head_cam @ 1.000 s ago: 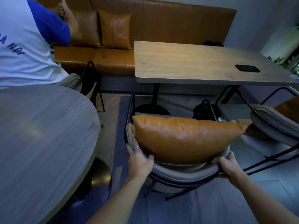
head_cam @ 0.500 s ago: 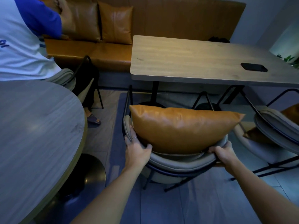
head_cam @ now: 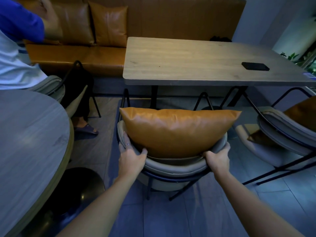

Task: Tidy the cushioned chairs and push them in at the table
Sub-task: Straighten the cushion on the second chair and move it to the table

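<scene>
A grey padded chair on a dark metal frame stands in front of me, facing the rectangular wooden table. An orange leather cushion leans upright against its backrest. My left hand grips the backrest's left rim, and my right hand grips its right rim. The chair's front reaches under the table's near edge. A second grey chair with an orange cushion stands at the right, angled away from the table.
A round grey table fills the left side. A person in a white and blue shirt sits on another chair at the upper left. An orange bench with cushions lines the back wall. A black phone lies on the wooden table.
The chair has moved forward toward the table with both my hands on its backrest. The person at the left has shifted toward the bench.
</scene>
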The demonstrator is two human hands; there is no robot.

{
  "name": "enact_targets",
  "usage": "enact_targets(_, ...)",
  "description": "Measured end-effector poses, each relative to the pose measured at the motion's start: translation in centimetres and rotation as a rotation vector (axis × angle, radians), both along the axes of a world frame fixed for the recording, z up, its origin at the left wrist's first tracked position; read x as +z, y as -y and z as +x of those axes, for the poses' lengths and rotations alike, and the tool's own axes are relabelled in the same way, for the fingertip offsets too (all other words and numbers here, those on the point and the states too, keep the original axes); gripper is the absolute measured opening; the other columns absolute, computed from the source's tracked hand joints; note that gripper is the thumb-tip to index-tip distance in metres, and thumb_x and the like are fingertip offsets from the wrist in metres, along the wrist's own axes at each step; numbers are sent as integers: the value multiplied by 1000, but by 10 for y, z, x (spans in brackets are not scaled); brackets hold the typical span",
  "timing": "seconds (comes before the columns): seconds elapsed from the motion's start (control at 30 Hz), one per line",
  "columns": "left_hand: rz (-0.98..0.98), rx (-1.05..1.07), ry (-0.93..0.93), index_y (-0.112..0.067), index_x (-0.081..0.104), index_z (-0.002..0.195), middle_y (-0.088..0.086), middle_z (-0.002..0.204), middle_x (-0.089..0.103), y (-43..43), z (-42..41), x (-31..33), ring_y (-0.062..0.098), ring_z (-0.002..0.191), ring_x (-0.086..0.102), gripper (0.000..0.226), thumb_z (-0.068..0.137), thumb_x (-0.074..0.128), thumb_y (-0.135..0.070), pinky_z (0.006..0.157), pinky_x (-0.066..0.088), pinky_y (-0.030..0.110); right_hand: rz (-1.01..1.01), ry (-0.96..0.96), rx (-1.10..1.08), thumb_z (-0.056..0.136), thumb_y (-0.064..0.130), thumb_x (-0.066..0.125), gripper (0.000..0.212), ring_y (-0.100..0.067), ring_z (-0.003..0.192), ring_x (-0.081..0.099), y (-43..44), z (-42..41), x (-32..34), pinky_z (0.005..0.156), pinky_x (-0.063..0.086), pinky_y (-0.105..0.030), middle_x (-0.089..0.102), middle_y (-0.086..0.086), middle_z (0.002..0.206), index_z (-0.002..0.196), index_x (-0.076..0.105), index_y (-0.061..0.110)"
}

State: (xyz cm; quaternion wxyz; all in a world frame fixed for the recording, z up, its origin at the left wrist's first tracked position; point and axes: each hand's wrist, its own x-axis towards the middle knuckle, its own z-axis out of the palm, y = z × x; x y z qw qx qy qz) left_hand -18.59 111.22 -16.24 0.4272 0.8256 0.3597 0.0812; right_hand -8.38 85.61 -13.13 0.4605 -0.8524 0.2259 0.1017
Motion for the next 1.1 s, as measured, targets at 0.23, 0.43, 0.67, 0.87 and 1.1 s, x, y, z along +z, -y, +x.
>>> enact_targets(0.23,-15,-10,5,-35,-5,161,24,161,31,2,11,0,47,134,47,99,91,64,-44,109,43,48,-31,18,9,85,14,69,103,-50,120,58,3,17,0,102,50,-57,59,-31,137,166,5,28)
enact_targets(0.43,3,6,42,-31,-3,162,20,166,20,10,13,3,44,140,41,97,92,64,-44,110,37,41,-63,25,30,85,12,67,106,-52,128,53,3,23,2,107,47,-61,49,-30,150,166,0,26)
enact_targets(0.67,-4,-62,0,-34,-9,161,21,166,22,2,13,0,46,138,43,101,91,63,-50,108,42,44,-255,76,137,87,9,61,103,-57,139,37,-33,-5,-1,112,41,-54,-11,-26,170,166,-5,16)
enact_targets(0.87,-41,-121,-44,-43,-15,157,15,169,17,-14,7,-8,43,140,42,110,83,63,-64,106,41,42,-277,43,182,88,12,61,99,-54,145,29,-42,-18,2,114,38,-49,-19,-26,168,166,-2,11)
enact_targets(1.1,-128,-114,41,-43,-12,158,5,168,26,-21,2,-15,36,145,39,114,81,70,-65,109,39,42,-259,17,191,88,11,58,94,-51,150,23,-39,-21,8,115,37,-47,-21,-26,168,165,4,10)
